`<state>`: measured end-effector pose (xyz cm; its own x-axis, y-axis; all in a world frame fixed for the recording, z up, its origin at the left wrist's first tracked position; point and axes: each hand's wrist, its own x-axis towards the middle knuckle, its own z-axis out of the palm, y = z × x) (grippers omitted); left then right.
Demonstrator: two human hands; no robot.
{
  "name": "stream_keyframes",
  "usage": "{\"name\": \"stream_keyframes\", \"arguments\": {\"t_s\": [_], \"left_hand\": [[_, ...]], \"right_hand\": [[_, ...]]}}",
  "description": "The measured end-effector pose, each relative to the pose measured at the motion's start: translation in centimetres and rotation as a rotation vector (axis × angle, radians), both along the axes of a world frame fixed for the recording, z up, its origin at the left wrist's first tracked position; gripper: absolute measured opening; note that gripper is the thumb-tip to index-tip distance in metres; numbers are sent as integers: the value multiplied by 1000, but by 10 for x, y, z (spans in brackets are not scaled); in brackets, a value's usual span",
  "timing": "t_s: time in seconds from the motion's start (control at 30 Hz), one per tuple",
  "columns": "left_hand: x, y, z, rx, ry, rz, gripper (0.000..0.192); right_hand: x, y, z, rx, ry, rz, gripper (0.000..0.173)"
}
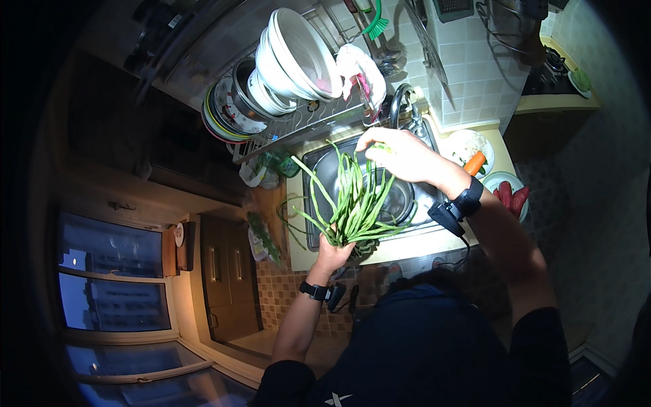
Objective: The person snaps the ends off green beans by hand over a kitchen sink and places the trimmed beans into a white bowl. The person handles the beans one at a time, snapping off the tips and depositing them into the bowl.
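A bunch of long green beans [351,203] fans out over the stainless steel sink [324,165]. My left hand [334,254] grips the bunch at its near end, by the sink's front edge. Some darker bean lengths hang below that hand over the counter edge. At the far right of the bunch, my right hand [396,155] curls its fingers, with a bit of green bean [381,147] showing between thumb and fingers. Beneath the beans, a round metal basin [407,203] in the sink is partly hidden.
A chrome faucet [399,104] rises behind the sink. White bowls [297,56] and several plates [224,112] fill the dish rack. To the right stand a plate with a carrot [475,163] and a bowl of red sweet potatoes [511,197]. Bagged greens [263,236] lie left.
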<state>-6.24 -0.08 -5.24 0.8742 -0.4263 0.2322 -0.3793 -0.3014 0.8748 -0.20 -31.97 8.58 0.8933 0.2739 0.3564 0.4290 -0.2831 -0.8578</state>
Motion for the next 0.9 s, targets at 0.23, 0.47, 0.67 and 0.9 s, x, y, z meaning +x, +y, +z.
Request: {"name": "stream_keyframes", "arguments": {"t_s": [0.23, 0.47, 0.67, 0.9], "left_hand": [[-4, 0, 7, 24, -40, -11, 37], [-5, 1, 6, 33, -73, -23, 35], [-4, 2, 3, 19, -78, -21, 36], [-5, 4, 3, 2, -30, -18, 36]], "right_hand": [[-15, -3, 32, -409, -140, 125, 44], [-21, -8, 43, -428, -213, 181, 36], [-21, -8, 28, -530, -428, 172, 17], [-17, -14, 17, -562, -553, 139, 13]]}}
